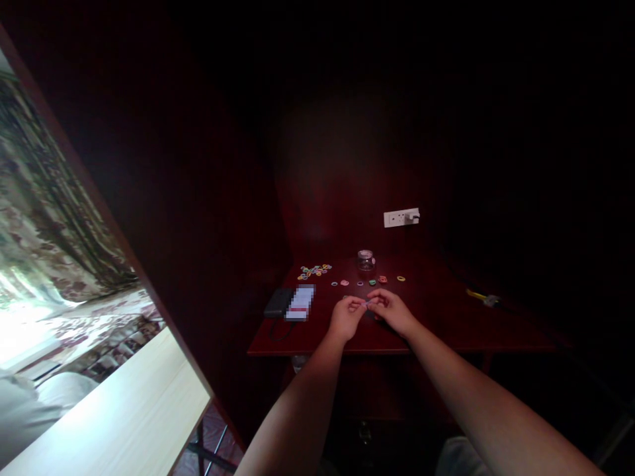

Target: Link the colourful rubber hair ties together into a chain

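Observation:
My left hand (pixel 346 316) and my right hand (pixel 393 309) meet over the dark red desk (pixel 431 317), fingertips pinched together on a small bluish ring (pixel 368 303) held between them. Just beyond the hands lies a row of small coloured rings (pixel 367 282) on the desk. A heap of several more coloured rings (pixel 314 270) sits at the back left. A small glass jar (pixel 366 260) stands behind the row, upright.
A dark flat case (pixel 278 303) and a blurred-out card or phone (pixel 300 303) lie on the desk's left part. A white wall socket (pixel 401 217) with a plug is on the back panel. A yellow object (pixel 480 296) lies far right. A pale table (pixel 119 410) stands lower left.

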A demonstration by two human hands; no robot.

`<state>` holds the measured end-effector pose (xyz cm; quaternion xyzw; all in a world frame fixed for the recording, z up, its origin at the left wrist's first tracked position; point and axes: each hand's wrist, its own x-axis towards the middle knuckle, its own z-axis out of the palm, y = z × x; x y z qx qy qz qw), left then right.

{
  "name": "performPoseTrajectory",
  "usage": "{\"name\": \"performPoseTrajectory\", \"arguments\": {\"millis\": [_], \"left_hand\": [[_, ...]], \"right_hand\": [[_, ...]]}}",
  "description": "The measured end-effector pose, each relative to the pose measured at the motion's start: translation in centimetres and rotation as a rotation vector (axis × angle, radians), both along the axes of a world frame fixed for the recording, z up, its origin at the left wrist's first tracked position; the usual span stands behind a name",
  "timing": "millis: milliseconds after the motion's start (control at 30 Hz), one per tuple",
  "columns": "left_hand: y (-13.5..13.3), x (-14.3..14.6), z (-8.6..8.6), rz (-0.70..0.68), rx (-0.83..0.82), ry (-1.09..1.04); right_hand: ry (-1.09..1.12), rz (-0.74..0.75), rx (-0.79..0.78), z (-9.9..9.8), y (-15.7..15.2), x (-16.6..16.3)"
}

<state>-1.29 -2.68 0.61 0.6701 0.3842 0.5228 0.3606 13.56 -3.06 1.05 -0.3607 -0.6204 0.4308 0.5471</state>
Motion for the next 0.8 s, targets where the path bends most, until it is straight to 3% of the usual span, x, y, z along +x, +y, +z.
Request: {"name": "performPoseTrajectory", "arguments": {"millis": [400,800], "left_hand": [[-0.46,0.11,0.57,0.029,-0.019,0.012],[0.13,-0.14,0.14,-0.028,-0.041,-0.056]], "right_hand": [[-0.078,-0.057,-0.023,0.29,-0.27,0.04],[0.206,-0.074,-0.093,0.34,0.02,0.46]]}}
